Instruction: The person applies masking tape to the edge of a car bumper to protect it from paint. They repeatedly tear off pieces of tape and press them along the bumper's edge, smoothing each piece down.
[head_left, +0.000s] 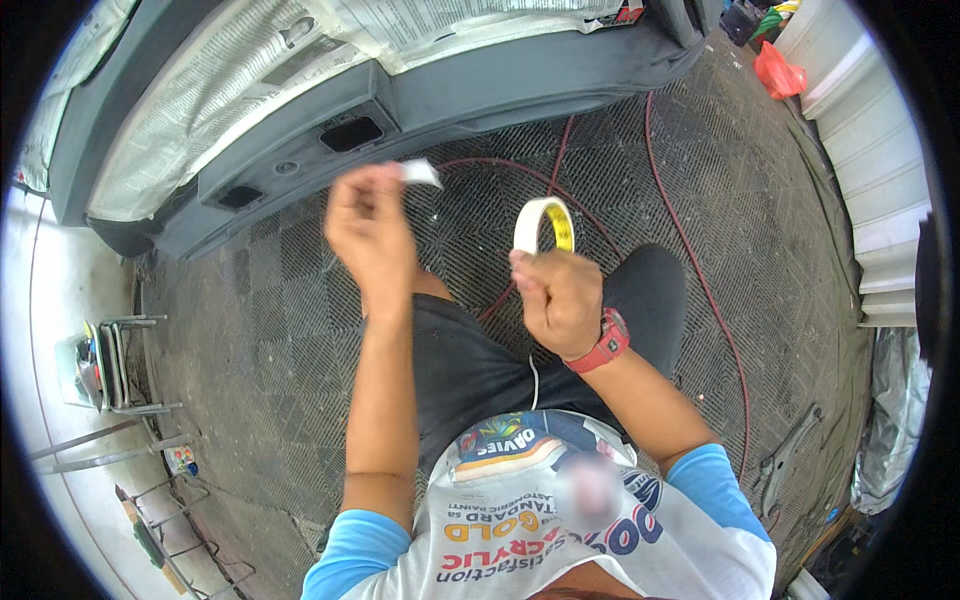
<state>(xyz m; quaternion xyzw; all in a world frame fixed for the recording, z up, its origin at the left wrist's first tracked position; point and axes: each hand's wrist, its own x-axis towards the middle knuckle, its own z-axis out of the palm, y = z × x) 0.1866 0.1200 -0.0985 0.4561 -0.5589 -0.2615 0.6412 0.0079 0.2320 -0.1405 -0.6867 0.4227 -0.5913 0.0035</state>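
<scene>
Patterned dark floor mats lay under a crouching person. Nearest, the right hand (560, 300) was closed around a tape roll (543, 224), held upright. The left hand (368, 235) pinched a torn tape strip (420, 173). Beyond stood a grey, paper-masked car bumper (400, 100).

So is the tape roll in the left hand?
No, the tape roll is held by the right hand; the left hand pinches a torn tape piece.

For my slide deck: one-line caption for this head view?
Right hand holds a tape roll; left hand pinches a torn strip.
</scene>
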